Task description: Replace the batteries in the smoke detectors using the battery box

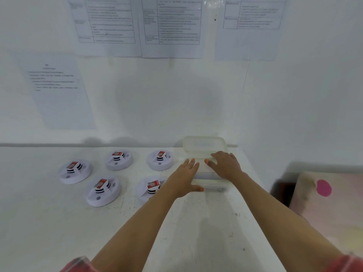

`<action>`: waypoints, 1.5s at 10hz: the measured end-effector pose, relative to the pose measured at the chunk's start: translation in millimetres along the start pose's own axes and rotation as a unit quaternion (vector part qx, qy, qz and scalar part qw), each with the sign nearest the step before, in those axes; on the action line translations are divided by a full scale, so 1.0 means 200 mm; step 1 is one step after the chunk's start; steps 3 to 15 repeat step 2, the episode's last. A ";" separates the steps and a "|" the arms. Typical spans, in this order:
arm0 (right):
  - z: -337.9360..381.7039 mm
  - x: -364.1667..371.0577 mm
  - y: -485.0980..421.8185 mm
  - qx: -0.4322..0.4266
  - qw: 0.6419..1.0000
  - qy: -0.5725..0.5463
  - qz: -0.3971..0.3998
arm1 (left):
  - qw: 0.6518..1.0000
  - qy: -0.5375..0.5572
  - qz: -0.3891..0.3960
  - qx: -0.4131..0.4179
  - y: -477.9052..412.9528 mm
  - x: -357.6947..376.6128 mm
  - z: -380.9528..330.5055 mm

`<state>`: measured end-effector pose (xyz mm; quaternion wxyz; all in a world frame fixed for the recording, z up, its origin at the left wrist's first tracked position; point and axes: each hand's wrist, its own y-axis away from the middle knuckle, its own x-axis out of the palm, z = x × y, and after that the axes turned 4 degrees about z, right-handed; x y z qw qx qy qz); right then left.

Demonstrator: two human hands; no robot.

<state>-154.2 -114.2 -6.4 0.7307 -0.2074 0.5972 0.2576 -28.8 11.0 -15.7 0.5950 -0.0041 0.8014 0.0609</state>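
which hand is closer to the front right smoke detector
Left. The left hand rests on the battery box just beside that smoke detector; the right hand is on the box's farther side.

Plain workroom or test station, not a home. A white bench (59,232) is pushed against a bare white wall (157,105). Printed sheets with tables (172,26) are taped in a row above it, with one more text sheet (59,91) lower left. Five identical smoke detectors (103,191) are laid out in two rows on the bench's left half, and a clear plastic box (214,181) sits near its far right corner. Off the bench's right edge is a pale padded thing with a pink dot (324,188); can't tell what it is.
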 end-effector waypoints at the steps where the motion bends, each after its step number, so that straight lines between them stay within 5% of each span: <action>1: 0.03 0.01 0.08 0.011 0.999 -0.025 -0.038 | 0.999 0.024 -0.021 -0.014 0.09 -0.02 0.07; 2: 0.05 -0.01 0.15 0.034 0.992 -0.080 -0.095 | 0.995 0.041 -0.083 -0.031 0.23 -0.08 0.19; 15: 0.05 -0.01 0.15 0.034 0.992 -0.080 -0.095 | 0.995 0.041 -0.083 -0.031 0.23 -0.08 0.19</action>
